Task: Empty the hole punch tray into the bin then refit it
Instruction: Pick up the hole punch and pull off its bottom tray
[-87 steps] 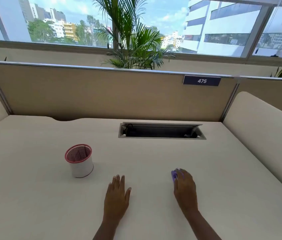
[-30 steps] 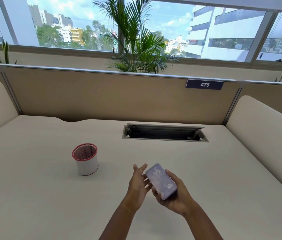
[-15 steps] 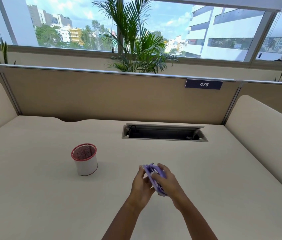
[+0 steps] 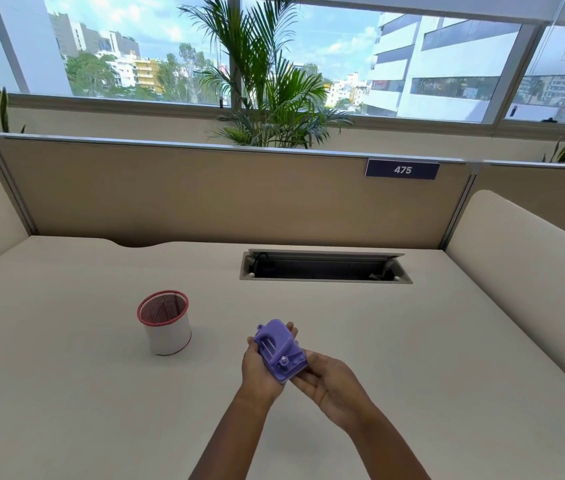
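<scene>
A small purple hole punch (image 4: 279,348) is held above the desk, handle side facing me, tilted with its far end up. My left hand (image 4: 258,370) cradles it from the left and underneath. My right hand (image 4: 329,382) grips its near right end with the fingertips. The tray on its underside is hidden from me. The bin (image 4: 165,322), a small white cylinder with a red rim and mesh inside, stands upright on the desk to the left of both hands, about a hand's width away.
The beige desk (image 4: 412,341) has an open cable slot (image 4: 324,268) at the back centre. Padded partitions enclose the back and both sides, one with a 475 label (image 4: 401,169). Plants and windows lie beyond.
The punch was lifted off the desk by my right hand, shown underside up, then turned over between both hands; now its handle side faces me and my left hand supports it.
</scene>
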### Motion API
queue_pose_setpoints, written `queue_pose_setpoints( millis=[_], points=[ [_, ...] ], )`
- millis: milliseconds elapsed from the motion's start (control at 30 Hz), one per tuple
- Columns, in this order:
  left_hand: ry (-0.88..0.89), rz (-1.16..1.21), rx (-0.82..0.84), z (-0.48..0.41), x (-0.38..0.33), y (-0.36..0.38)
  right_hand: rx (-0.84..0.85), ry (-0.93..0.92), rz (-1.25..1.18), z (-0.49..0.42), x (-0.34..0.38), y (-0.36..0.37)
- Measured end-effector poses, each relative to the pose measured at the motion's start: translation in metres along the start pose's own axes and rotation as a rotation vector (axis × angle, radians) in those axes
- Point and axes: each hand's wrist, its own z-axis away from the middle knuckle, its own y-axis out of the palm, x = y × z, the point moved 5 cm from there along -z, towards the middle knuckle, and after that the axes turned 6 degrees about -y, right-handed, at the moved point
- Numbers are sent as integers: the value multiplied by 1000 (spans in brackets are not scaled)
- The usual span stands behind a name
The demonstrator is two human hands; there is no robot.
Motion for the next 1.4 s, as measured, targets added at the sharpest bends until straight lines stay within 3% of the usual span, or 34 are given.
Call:
queue_pose_setpoints(
  millis=[300,467,567,733,1167,1400],
  points=[
    [-36,-43,30,2,-4,-4,-42,42,-114,-2,-12,0],
    [-93,-93,88,9,-3,-3,-70,-36,190,-4,4,-4],
    [-121,-194,37,11,0,-10,-136,-125,380,-10,23,-3],
    [-72,-277,-11,12,5,-16,-132,-74,565,-18,35,7],
    [-104,-300,-36,14,12,-17,-131,17,449,-23,18,1],
    [-101,-181,-11,12,11,-10,-178,-96,528,-17,14,4]
  ],
)
